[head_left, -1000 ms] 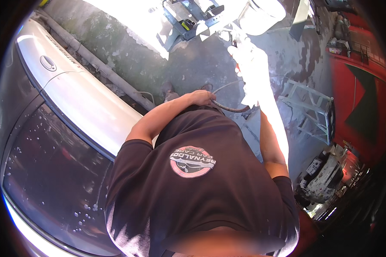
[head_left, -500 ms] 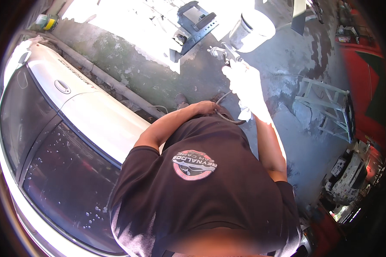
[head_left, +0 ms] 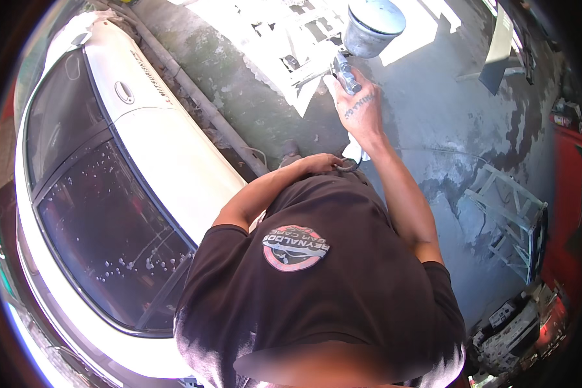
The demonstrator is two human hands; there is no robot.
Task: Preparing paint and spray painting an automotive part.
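My right hand (head_left: 361, 113), arm stretched out ahead, is closed around the handle of a metal spray gun (head_left: 346, 76). Beyond the gun, a grey cup (head_left: 368, 40) with a round bluish lid appears to be joined to it. At my waist, my left hand (head_left: 326, 161) is wrapped round a dark hose (head_left: 349, 167), of which only a short bend shows. A piece of white cloth (head_left: 355, 150) hangs between my right wrist and my left hand; what holds it is hidden.
A white car (head_left: 155, 142) stands close on my left, with a pipe (head_left: 200, 107) along the ground beyond it. A metal step stand (head_left: 511, 220) is to the right. A panel (head_left: 500, 48) stands far right, and dark vehicle parts (head_left: 514, 333) lie near right.
The view has turned, so the car and the step stand sit differently. My right hand with the spray gun has passed from bright sunlight into shade. Less of the hose shows.
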